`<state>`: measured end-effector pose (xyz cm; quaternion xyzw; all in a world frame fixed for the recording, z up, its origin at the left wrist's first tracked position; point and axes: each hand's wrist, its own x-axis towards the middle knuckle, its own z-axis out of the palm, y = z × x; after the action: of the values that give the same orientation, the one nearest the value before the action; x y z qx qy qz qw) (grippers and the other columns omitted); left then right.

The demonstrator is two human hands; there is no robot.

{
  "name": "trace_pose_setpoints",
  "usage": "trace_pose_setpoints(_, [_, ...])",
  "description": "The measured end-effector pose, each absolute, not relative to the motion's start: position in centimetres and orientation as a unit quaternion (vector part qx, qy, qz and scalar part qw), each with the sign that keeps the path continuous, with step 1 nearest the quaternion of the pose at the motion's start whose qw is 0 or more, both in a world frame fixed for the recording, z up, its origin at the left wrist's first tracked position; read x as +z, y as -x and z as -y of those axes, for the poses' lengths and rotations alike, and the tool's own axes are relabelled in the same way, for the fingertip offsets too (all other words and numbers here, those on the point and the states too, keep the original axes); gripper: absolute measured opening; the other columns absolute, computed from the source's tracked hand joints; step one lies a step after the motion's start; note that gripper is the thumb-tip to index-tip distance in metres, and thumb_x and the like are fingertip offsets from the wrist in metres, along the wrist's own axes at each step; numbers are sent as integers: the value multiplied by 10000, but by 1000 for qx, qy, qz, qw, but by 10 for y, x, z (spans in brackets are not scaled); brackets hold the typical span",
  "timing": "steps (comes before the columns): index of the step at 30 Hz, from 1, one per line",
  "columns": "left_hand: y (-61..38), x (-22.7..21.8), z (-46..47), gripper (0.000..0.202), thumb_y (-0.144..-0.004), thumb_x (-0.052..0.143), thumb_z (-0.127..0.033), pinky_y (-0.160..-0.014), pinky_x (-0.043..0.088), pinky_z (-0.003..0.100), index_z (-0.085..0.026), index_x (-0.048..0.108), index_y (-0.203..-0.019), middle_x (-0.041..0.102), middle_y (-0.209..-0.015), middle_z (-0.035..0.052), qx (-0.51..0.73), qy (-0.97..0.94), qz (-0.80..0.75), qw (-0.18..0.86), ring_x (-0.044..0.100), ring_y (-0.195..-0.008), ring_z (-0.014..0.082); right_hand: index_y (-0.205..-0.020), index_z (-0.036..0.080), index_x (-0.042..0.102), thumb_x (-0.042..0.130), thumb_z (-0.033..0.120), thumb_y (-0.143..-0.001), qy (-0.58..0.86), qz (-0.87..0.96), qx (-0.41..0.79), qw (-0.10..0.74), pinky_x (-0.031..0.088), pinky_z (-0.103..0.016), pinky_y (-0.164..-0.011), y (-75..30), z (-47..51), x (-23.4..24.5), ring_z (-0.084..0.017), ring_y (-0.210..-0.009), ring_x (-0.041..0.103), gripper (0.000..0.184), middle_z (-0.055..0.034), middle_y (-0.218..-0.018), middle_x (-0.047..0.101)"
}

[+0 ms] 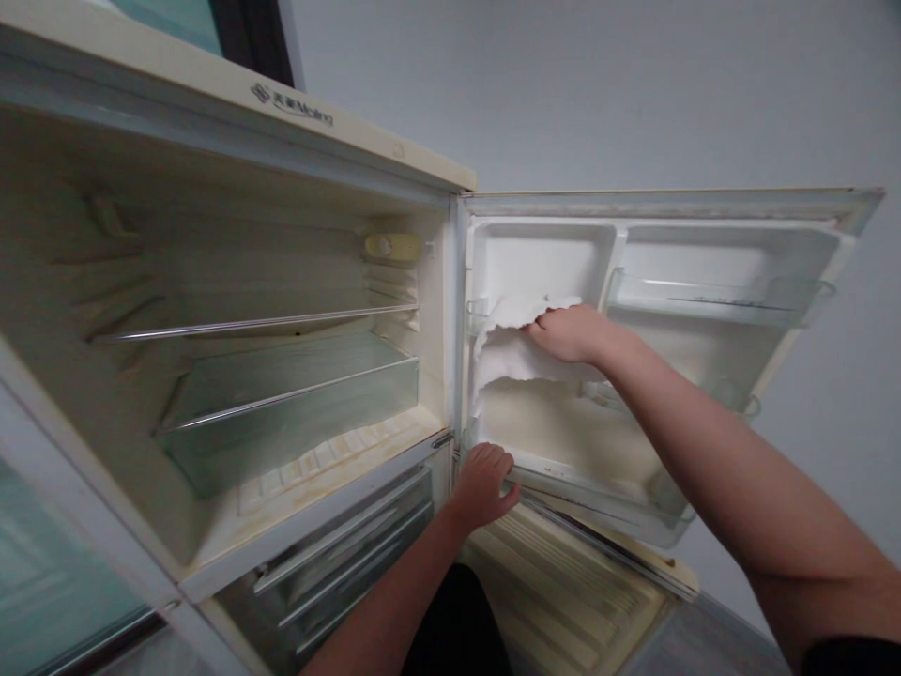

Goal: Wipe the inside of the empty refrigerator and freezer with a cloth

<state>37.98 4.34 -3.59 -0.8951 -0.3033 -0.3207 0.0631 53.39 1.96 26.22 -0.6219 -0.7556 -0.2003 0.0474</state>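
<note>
An old cream fridge (232, 376) stands open, its upper door (704, 357) swung out to the right. My right hand (570, 333) presses a white cloth (507, 352) against the inner face of that door, near its left shelf rail, fingers closed over the cloth. My left hand (482, 486) grips the bottom inner corner of the same door, fingers curled over its edge beside the hinge side. The door's clear shelf rails (718, 299) hold nothing.
Inside the fridge are glass shelves (260, 324) and a clear crisper drawer (296, 413), with a yellow thermostat knob (390, 246) at the back right. The lower compartment's drawers (344, 554) show below, its door (584, 591) open too. A grey wall lies behind.
</note>
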Motion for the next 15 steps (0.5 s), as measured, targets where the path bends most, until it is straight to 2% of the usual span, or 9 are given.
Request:
trace_pose_setpoints(3, [-380, -36, -43, 172, -798, 634, -306, -939, 435, 416, -218, 511, -881, 580, -924, 52, -323, 894, 304, 63, 530, -950, 249, -1332, 118, 653, 237, 355, -1060, 624, 758, -182, 55, 451, -435, -1060, -524, -28, 268, -311, -1260, 597, 550, -178, -1356, 633])
trace_pose_setpoints(5, [-380, -36, -43, 174, -797, 633, -304, -928, 433, 414, -217, 508, -880, 580, -919, 51, -327, 892, 306, 62, 529, -945, 248, -1356, 119, 625, 216, 318, -1058, 618, 758, -184, 97, 458, -418, -1049, -522, -34, 273, -299, -1234, 610, 544, -177, -1347, 637])
trace_pose_setpoints(8, [-381, -36, -42, 173, -795, 629, -302, -918, 429, 411, -216, 503, -878, 580, -913, 46, -333, 889, 308, 61, 528, -936, 244, -1363, 63, 603, 265, 254, -1035, 588, 757, -244, 144, 428, -404, -1080, -519, -47, 284, -301, -1261, 583, 508, -210, -1388, 597])
trace_pose_setpoints(11, [-380, -36, -42, 174, -786, 628, -295, -914, 422, 407, -220, 498, -873, 582, -906, 42, -336, 888, 308, 61, 531, -927, 240, -1331, 43, 630, 407, 204, -971, 511, 798, -311, 78, 331, -428, -1162, -509, -66, 294, -311, -1342, 512, 453, -218, -1415, 572])
trace_pose_setpoints(13, [-380, -37, -42, 176, -779, 629, -293, -900, 418, 406, -222, 494, -866, 584, -898, 41, -336, 887, 312, 61, 533, -917, 239, -1341, 46, 624, 448, 197, -946, 479, 813, -330, 22, 310, -452, -1178, -502, -81, 299, -314, -1373, 480, 458, -211, -1388, 596])
trace_pose_setpoints(15, [-380, -38, -42, 178, -778, 628, -296, -893, 414, 406, -223, 492, -866, 586, -897, 41, -336, 886, 315, 61, 534, -915, 238, -1353, 68, 621, 483, 200, -926, 479, 806, -348, -7, 313, -476, -1183, -502, -96, 302, -321, -1446, 386, 468, -191, -1418, 579])
